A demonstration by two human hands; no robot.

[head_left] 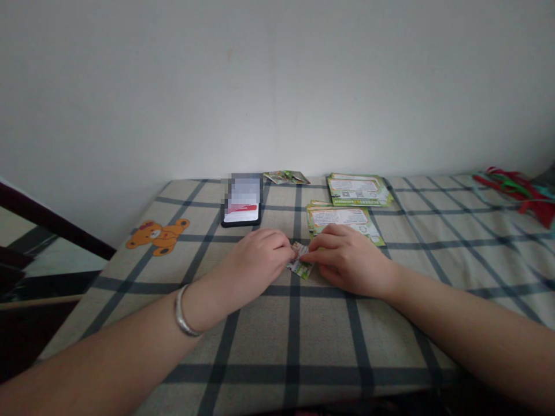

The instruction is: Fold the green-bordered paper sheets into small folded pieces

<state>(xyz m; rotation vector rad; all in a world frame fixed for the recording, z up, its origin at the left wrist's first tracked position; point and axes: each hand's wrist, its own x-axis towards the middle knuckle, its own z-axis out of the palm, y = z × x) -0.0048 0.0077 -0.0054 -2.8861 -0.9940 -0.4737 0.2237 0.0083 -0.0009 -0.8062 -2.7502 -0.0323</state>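
Both hands meet at the middle of the checked cloth [303,335], pinching a small folded piece of printed paper [299,261] that lies on it. My left hand [255,254] has its fingers curled and grips the paper's left side; a silver bangle [184,312] circles that wrist. My right hand [347,257] is closed on the paper's right side with fingertips pressed down. Most of the paper is hidden between the fingers.
A black phone [241,199] lies face up behind my left hand. Two stacks of green printed sheets [342,219] [358,189] sit behind my right hand, and another folded piece [286,177] lies near the wall. Red and green strips [520,190] lie far right. A bear print [158,235] marks the cloth's left side.
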